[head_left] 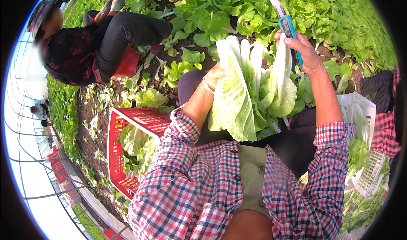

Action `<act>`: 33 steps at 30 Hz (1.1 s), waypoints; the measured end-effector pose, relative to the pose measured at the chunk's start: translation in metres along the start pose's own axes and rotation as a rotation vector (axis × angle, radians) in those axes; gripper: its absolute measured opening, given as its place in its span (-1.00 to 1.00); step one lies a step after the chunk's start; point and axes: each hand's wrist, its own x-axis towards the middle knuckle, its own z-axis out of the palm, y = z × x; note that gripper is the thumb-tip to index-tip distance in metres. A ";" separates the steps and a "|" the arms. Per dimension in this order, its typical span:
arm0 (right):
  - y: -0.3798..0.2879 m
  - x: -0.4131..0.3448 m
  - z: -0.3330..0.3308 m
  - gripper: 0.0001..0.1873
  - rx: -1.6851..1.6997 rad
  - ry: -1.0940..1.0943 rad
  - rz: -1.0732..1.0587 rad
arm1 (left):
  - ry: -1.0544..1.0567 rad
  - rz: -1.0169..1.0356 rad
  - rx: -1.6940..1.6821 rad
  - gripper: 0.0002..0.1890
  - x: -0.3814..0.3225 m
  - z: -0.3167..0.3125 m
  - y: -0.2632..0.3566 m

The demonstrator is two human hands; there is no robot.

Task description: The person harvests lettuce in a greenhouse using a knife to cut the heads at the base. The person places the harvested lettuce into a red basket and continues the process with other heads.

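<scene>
My left hand (215, 76) grips a bunch of leafy green cabbage (233, 90), its white stalk ends up and its pale leaves hanging down over my lap. In my right hand (300, 54) is a utility knife (287, 27) with a teal and black handle, its long blade extended and pointing up, away from me. The same hand also pinches the white stalk of a leafy cabbage (282, 77), which hangs just right of the left-hand bunch. Overlapping leaves hide whether the two touch lower down.
A red plastic crate (116, 151) holding greens stands at my left. White plastic crates (365, 116) with greens are at my right. A seated co-worker (76, 52) holds a plant at upper left. Growing greens (337, 14) fill the bed ahead; loose leaves litter the soil (90, 138).
</scene>
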 end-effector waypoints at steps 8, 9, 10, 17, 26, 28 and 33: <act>0.018 0.008 0.013 -0.63 -0.477 0.086 0.137 | 0.250 0.459 0.179 -0.47 -0.108 0.041 0.041; 0.030 0.005 0.017 -0.62 -0.437 0.086 0.206 | 0.282 0.532 0.167 -0.50 -0.133 0.052 0.042; 0.038 0.011 0.017 -0.60 -0.438 0.117 0.249 | 0.296 0.620 0.154 -0.50 -0.149 0.057 0.051; 0.071 0.021 -0.011 -0.45 -0.594 0.084 0.345 | 0.795 1.087 0.357 -0.59 -0.343 0.095 0.081; 0.115 0.025 -0.072 -0.64 -0.795 0.070 0.402 | 1.598 1.683 -0.059 -0.61 -0.625 0.049 -0.048; 0.119 0.024 -0.075 -0.65 -0.782 0.047 0.464 | 1.876 1.691 -0.195 -0.59 -0.669 0.004 -0.072; 0.121 0.018 -0.072 -0.64 -0.844 0.039 0.443 | 2.363 1.277 -0.212 -0.64 -0.753 -0.089 -0.078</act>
